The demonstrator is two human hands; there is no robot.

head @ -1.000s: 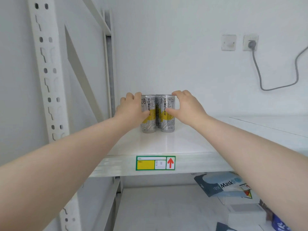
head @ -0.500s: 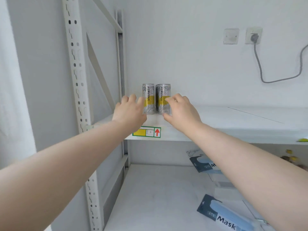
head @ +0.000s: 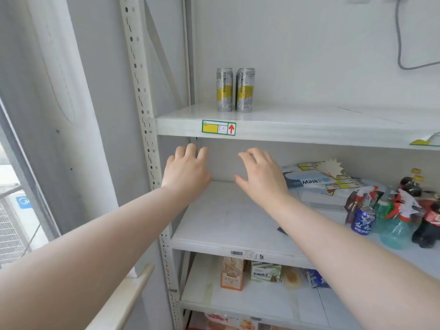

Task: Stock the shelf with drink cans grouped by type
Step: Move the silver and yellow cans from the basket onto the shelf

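While two silver-and-yellow cans (head: 224, 90) stand on the white shelf (head: 309, 121), our left hand (head: 187, 170) and right hand (head: 263, 178) hang loose, empty; most stocking likely remains.

- The front edge of the upper shelf (head: 309, 132) runs above the left grip (head: 187, 170) and right grip (head: 262, 177); further back on it stand the left can (head: 224, 89) and right can (head: 245, 90), just beside each other
- The middle shelf (head: 226, 217) shows bare board below and ahead of both grips, with open air between them
- The upright post (head: 147, 129) stands near the left grip, on its left
- A mask box (head: 307, 181) lies just right of the right grip; further right crowd a Pepsi can (head: 363, 220), a spray bottle (head: 394, 232) and dark bottles (head: 428, 225)
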